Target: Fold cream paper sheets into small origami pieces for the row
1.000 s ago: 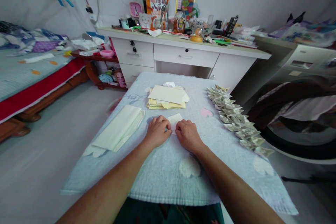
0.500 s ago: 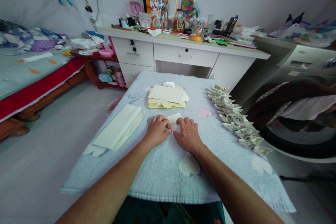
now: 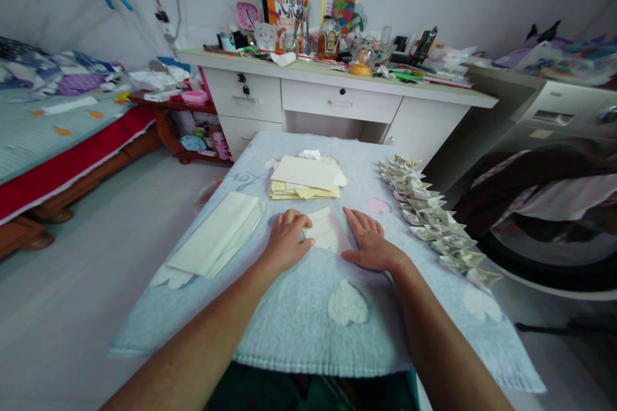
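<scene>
A small piece of pale folded paper (image 3: pixel 326 228) lies on the cloth-covered table between my two hands. My left hand (image 3: pixel 288 241) rests at its left edge, fingers bent and loosely spread, thumb apart from the forefinger. On the right side, my right hand (image 3: pixel 370 243) lies flat and open, its fingers stretched out and its thumb near the paper's lower right edge. Just beyond is a stack of cream and yellow paper sheets (image 3: pixel 306 173). A thicker folded bundle of pale paper (image 3: pixel 216 234) lies to the left of my left hand.
Rows of folded paper pieces (image 3: pixel 431 215) line the table's right side. Past the far edge stands a white desk (image 3: pixel 337 103) crowded with jars and packets. A washing machine (image 3: pixel 554 115) is at the right, a bed (image 3: pixel 72 135) at the left.
My right hand has moved right and opened out flat, uncovering more of the small paper. My left thumb and forefinger have parted slightly, while that hand stays in nearly the same place.
</scene>
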`<state>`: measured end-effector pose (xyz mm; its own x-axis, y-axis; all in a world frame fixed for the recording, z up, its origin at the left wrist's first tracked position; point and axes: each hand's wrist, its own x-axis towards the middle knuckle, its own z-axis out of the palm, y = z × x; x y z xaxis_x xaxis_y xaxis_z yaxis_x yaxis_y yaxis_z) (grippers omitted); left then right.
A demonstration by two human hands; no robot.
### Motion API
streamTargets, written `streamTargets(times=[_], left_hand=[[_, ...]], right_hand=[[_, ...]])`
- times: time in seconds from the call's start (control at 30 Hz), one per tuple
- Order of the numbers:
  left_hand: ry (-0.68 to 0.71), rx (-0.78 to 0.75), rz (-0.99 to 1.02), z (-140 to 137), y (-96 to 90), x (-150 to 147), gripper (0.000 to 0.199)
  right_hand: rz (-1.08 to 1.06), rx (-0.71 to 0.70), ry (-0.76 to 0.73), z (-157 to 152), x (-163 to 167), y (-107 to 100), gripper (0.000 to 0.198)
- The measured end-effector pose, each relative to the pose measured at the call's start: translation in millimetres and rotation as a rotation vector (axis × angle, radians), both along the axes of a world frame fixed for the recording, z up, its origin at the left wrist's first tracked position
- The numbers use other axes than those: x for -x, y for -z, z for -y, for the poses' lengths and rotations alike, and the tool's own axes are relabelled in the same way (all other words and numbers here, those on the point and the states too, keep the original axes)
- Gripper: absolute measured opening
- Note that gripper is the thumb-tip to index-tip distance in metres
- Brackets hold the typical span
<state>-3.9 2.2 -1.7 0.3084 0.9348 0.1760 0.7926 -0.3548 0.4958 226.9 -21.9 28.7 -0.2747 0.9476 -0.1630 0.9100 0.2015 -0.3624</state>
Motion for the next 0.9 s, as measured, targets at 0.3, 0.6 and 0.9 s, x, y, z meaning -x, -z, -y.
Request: streamTargets(times=[0.3, 0.6, 0.9], left_hand=[[0.050, -0.086, 0.094, 0, 4.2, 1, 0.081], [0.166, -0.138, 0.348, 6, -2.9, -6, 0.105], [0.034, 0.186, 0.830, -1, -8.0, -7, 0.068]], right_hand=[[-0.240, -0.228, 0.053, -11, 20, 17, 0.081], [-0.459, -0.236, 0.185, -12, 34, 17, 0.089], [-1.332, 0.129, 0.126, -12, 38, 13, 0.041]])
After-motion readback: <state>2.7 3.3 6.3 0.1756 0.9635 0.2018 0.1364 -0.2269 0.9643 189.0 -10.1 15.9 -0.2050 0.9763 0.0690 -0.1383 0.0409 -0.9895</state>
